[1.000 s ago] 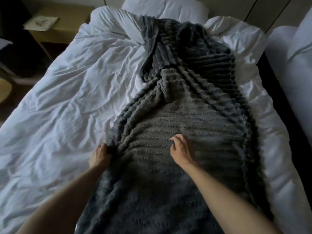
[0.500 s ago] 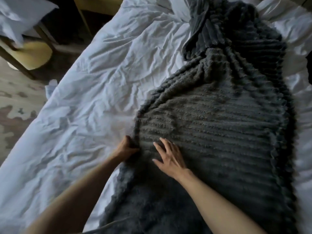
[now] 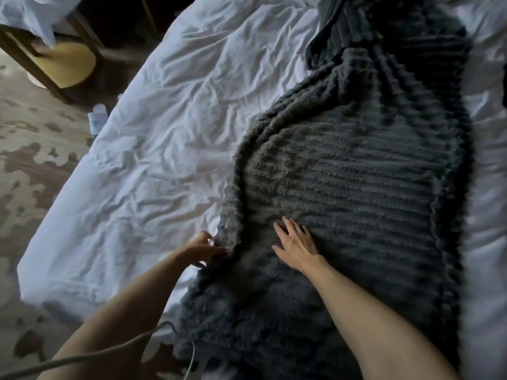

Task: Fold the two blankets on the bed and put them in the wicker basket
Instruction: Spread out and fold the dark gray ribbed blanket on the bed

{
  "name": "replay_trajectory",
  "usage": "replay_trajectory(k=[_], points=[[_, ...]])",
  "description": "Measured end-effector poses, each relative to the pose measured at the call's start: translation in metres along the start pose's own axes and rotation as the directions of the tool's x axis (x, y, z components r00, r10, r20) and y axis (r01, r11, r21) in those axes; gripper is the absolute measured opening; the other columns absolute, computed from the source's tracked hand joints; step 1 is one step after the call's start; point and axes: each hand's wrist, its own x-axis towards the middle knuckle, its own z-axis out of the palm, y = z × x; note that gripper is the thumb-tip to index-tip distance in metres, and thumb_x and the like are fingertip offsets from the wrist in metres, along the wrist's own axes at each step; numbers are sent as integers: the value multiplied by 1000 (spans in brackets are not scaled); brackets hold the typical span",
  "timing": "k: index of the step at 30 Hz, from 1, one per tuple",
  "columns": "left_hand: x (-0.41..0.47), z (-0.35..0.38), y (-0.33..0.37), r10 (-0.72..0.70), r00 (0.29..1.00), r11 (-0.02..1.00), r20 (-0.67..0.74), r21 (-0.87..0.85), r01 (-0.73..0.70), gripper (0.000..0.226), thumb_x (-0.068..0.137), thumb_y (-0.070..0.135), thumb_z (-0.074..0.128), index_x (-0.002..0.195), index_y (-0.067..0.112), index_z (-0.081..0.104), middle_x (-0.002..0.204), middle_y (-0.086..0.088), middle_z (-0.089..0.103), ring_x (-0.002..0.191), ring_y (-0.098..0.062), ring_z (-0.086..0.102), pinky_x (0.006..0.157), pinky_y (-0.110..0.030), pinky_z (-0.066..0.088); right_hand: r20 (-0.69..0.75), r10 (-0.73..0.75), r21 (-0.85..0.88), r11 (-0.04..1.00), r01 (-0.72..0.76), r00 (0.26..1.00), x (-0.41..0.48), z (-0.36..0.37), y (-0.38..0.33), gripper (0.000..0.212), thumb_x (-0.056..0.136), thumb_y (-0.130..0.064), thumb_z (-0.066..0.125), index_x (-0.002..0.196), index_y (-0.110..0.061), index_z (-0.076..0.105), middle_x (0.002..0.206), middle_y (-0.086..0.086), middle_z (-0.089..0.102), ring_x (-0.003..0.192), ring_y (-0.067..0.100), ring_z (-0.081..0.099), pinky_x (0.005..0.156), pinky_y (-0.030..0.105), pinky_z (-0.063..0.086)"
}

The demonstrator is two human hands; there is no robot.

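Blanket (image 3: 356, 187) lies lengthwise on the right half of the bed (image 3: 137, 160), running from its near edge toward the far end. Left hand (image 3: 201, 249) at the blanket's left edge; right hand (image 3: 296, 242) flat on the blanket, just right of the left. Chair (image 3: 68, 64) on the floor beyond the bed's left edge, far side.

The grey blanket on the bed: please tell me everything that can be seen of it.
The grey blanket is thick, fluffy plush with ridges running across it. It lies as a long strip on the white bed cover, in layers: a darker edge shows under the lighter top at the left. Its far end is bunched, and its near end runs out of the picture. The right hand presses flat on top, and the left hand grips the left edge.
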Motion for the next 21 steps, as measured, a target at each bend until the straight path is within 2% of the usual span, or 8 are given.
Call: replay_trajectory(k=[2, 4, 7, 9, 14, 17, 19, 21], points=[[-14, 0, -5, 64, 983, 995, 170, -88, -50, 44, 79, 53, 70, 91, 15, 53, 69, -5, 47, 58, -16, 45, 52, -23, 36, 50, -10, 21, 1000, 9, 999, -12, 7, -4, 68, 96, -52, 40, 154, -26, 14, 162, 1, 1, 149, 23, 3, 119, 44, 10], [-23, 3, -7, 142, 967, 988, 212, -84, -127, 47, 81, 56, 68, 80, 10, 54, 65, -8, 43, 54, -17, 39, 49, -24, 29, 103, -22, 45, 999, 18, 994, -18, 14, -12, 68, 97, -53, 39, 154, -27, 12, 162, 0, -1, 149, 23, 2, 119, 44, 11], [-18, 12, -18, 168, 981, 986, -95, 0, -169, 30, 88, 21, 68, 102, -3, 59, 84, -20, 58, 74, -24, 53, 64, -35, 45, 136, -21, 67, 998, 12, 991, -21, 21, -23, 69, 97, -54, 38, 154, -27, 10, 162, -1, -4, 149, 23, -1, 118, 45, 11], [-13, 14, -29, 101, 961, 995, -258, 50, -91, 28, 90, 15, 64, 109, -5, 60, 91, -18, 59, 83, -25, 54, 72, -32, 43, 157, -25, 74, 997, 13, 987, -23, 19, -26, 67, 97, -52, 38, 154, -28, 12, 162, -2, -4, 149, 22, -1, 118, 44, 12], [-15, 5, -31, -36, 949, 958, -313, 260, 122, 26, 93, 30, 56, 95, 5, 58, 94, -19, 62, 93, -33, 63, 67, -29, 40, 173, -20, 90, 996, 5, 985, -26, -9, -15, 52, 100, -38, 41, 148, -21, 32, 158, 2, 19, 143, 26, 22, 113, 44, 28], [-10, -1, 1, 0, 954, 985, -300, 164, 51, 33, 87, 29, 65, 107, 12, 44, 103, -14, 56, 91, -28, 55, 71, -30, 41, 102, 37, 152, 987, -52, 994, -20, -31, -4, 45, 100, -34, 40, 142, -18, 40, 148, 3, 34, 131, 25, 38, 102, 40, 40], [-2, -3, 30, 57, 960, 982, -274, 189, -4, 40, 83, 30, 70, 105, 13, 41, 99, -10, 54, 89, -26, 55, 67, -28, 42, 48, 89, 234, 967, -98, 995, -11, -43, 4, 42, 99, -32, 41, 139, -19, 45, 142, 3, 39, 125, 24, 44, 98, 38, 43], [10, -5, 59, 82, 956, 982, -282, 187, -29, 36, 84, 26, 67, 103, 12, 40, 89, -9, 56, 75, -23, 55, 58, -26, 43, 0, 119, 297, 948, -114, 993, 1, -55, 10, 37, 99, -30, 42, 133, -18, 50, 137, 3, 43, 120, 23, 48, 97, 37, 44]])
